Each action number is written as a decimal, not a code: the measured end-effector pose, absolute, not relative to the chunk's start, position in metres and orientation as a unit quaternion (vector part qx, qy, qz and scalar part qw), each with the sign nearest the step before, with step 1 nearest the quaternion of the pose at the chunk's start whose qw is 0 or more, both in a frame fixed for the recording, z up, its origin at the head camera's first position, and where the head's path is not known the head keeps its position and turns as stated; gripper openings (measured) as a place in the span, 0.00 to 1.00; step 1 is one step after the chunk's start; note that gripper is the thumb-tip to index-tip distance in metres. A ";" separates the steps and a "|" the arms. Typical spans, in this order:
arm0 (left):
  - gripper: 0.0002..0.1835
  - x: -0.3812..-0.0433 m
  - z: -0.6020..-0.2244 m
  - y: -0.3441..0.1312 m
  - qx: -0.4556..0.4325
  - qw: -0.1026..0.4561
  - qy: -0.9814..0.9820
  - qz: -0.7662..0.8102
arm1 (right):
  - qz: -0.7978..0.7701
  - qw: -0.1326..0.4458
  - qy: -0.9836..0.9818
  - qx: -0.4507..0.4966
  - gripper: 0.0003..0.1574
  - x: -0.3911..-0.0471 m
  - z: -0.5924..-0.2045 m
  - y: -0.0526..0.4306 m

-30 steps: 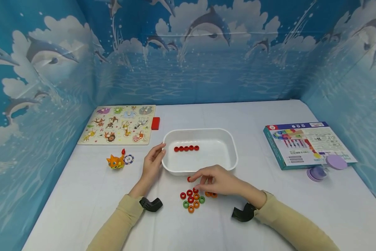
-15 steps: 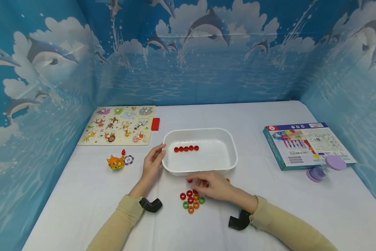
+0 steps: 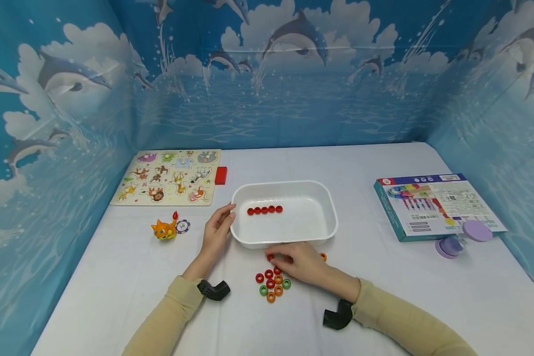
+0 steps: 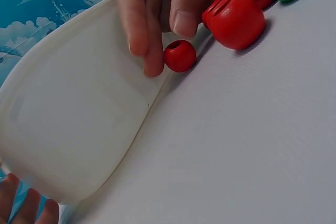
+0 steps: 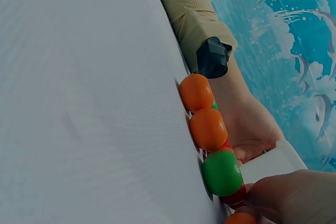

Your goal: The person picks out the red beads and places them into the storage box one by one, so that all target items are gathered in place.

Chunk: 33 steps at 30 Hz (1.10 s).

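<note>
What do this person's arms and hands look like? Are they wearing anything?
The left hand and right hand wear no gloves. The left sleeve and right sleeve are long and tan. A bent black piece sticks out by the left cuff, a similar black fitting by the right.

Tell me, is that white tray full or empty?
Neither: the white tray holds a row of five red beads, with bare floor around them.
</note>
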<state>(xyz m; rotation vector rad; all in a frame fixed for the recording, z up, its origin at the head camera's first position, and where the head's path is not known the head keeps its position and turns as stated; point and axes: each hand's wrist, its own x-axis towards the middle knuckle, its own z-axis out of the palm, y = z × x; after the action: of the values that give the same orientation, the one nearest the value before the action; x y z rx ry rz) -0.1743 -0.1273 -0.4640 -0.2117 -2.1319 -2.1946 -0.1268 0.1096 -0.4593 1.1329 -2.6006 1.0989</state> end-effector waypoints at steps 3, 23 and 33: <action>0.18 -0.177 -0.470 -0.129 -0.074 0.042 -0.691 -0.718 | 0.356 0.052 -0.855 0.373 0.13 -0.127 -0.460 0.109; 0.19 -0.178 -0.474 -0.127 -0.081 0.067 -0.676 -0.730 | 0.389 0.005 -0.800 0.457 0.15 -0.134 -0.390 0.112; 0.18 -0.178 -0.472 -0.128 -0.074 0.052 -0.680 -0.727 | 0.373 -0.119 -0.806 0.443 0.15 -0.213 -0.344 0.094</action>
<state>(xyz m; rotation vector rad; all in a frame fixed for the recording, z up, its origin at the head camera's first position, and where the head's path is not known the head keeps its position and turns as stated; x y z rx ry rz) -0.1777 -0.1275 -0.4721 -0.2246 -2.0699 -2.2121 -0.2129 0.0938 -0.3439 1.5095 -2.7463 1.2691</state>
